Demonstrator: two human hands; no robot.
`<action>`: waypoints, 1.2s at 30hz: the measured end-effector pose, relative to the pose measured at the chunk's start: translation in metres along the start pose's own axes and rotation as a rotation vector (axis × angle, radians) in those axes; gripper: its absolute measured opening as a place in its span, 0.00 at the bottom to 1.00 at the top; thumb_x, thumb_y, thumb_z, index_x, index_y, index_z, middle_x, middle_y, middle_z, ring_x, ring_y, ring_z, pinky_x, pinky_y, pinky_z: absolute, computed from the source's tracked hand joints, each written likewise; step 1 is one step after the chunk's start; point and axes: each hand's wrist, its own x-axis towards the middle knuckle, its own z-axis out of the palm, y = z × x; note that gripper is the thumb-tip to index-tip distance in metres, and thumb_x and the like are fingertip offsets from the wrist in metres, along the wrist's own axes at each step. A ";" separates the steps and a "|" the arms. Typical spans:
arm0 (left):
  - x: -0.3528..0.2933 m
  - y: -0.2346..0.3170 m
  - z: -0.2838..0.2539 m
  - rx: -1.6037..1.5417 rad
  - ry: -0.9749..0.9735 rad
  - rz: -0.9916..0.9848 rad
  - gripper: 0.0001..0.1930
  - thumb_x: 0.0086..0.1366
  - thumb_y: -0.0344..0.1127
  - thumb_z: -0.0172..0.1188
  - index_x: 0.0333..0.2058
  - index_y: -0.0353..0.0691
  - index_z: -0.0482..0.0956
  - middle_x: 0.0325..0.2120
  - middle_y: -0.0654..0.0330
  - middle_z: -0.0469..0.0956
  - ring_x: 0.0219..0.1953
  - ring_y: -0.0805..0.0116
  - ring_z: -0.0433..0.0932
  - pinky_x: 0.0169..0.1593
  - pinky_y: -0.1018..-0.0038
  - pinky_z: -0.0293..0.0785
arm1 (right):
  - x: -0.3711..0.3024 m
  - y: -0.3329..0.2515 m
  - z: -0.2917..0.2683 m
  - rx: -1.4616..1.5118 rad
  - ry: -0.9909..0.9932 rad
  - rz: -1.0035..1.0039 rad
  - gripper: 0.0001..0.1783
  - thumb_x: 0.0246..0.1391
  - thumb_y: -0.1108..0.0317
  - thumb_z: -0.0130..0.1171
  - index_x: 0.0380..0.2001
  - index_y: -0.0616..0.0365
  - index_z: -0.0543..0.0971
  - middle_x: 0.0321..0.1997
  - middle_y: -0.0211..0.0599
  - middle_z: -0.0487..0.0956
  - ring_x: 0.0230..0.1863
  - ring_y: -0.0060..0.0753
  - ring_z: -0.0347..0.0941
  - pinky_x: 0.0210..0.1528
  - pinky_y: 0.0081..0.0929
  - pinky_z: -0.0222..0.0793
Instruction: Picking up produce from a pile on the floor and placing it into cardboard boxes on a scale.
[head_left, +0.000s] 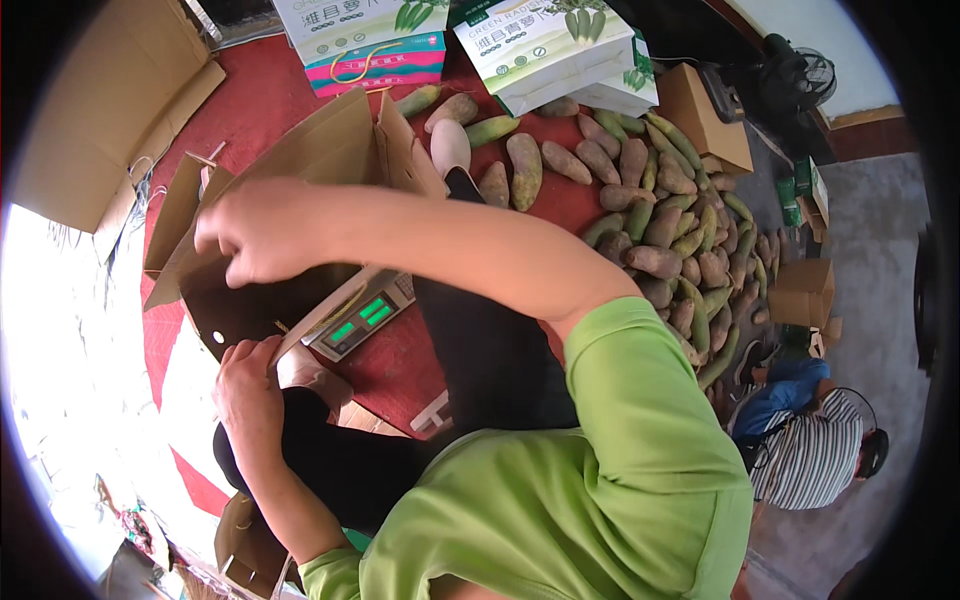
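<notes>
A tall cardboard box point(250, 305) stands in front of me with its flaps raised and a dark inside. My left hand point(250, 390) grips the near edge of this box, fingers folded over the rim. Above the opening, my right hand point(265, 230) hangs with bent fingers, blurred by motion. Its fingers come near the far left flap point(180, 220), and I cannot tell whether they touch it. Beside the box sits a digital scale point(365, 320) with lit green displays, partly hidden by the box and a flap. What lies inside the box is too dark to make out.
Long green and brownish radishes point(665, 260) are heaped on the red floor covering point(375, 375) to the right. Printed gift boxes point(545, 55) stand at the back. A fan point(800, 75) is at the far right. Another person point(810, 450) in a striped shirt is at the right.
</notes>
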 end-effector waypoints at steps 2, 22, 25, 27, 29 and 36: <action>-0.001 0.001 0.001 0.001 0.006 -0.004 0.11 0.52 0.25 0.58 0.35 0.41 0.82 0.27 0.57 0.76 0.35 0.57 0.75 0.38 0.64 0.72 | -0.033 0.005 -0.035 0.175 0.215 0.001 0.20 0.45 0.65 0.63 0.43 0.60 0.77 0.36 0.39 0.82 0.35 0.33 0.79 0.37 0.26 0.73; 0.008 0.005 0.001 -0.117 0.019 -0.050 0.15 0.48 0.17 0.55 0.36 0.33 0.81 0.30 0.52 0.77 0.35 0.55 0.75 0.41 0.67 0.70 | -0.320 0.308 0.100 0.770 1.009 1.451 0.31 0.44 0.61 0.69 0.50 0.64 0.74 0.44 0.41 0.78 0.41 0.33 0.75 0.39 0.31 0.72; 0.012 0.012 -0.003 -0.156 0.019 -0.075 0.17 0.44 0.15 0.55 0.35 0.34 0.81 0.28 0.54 0.77 0.34 0.56 0.75 0.41 0.67 0.71 | -0.303 0.329 0.100 0.696 0.911 1.397 0.35 0.48 0.60 0.67 0.56 0.63 0.67 0.51 0.42 0.74 0.43 0.36 0.74 0.36 0.36 0.72; 0.014 0.013 -0.003 -0.151 0.016 -0.093 0.17 0.44 0.15 0.55 0.35 0.34 0.81 0.28 0.54 0.77 0.34 0.56 0.75 0.41 0.67 0.71 | -0.292 0.340 0.102 0.868 1.095 1.246 0.39 0.45 0.61 0.69 0.57 0.66 0.64 0.51 0.45 0.73 0.45 0.40 0.74 0.41 0.39 0.73; 0.015 0.013 -0.004 -0.147 -0.006 -0.107 0.17 0.43 0.16 0.56 0.35 0.34 0.82 0.29 0.55 0.78 0.34 0.57 0.75 0.40 0.67 0.72 | -0.283 0.357 0.103 0.872 1.076 1.257 0.42 0.43 0.61 0.71 0.58 0.66 0.62 0.52 0.46 0.72 0.46 0.41 0.74 0.40 0.40 0.74; 0.019 0.012 -0.008 -0.072 -0.025 -0.146 0.16 0.44 0.19 0.58 0.35 0.38 0.82 0.30 0.59 0.78 0.37 0.59 0.76 0.41 0.67 0.73 | -0.259 0.375 0.098 0.901 1.082 1.352 0.53 0.39 0.61 0.73 0.63 0.65 0.52 0.57 0.48 0.66 0.50 0.43 0.72 0.41 0.44 0.75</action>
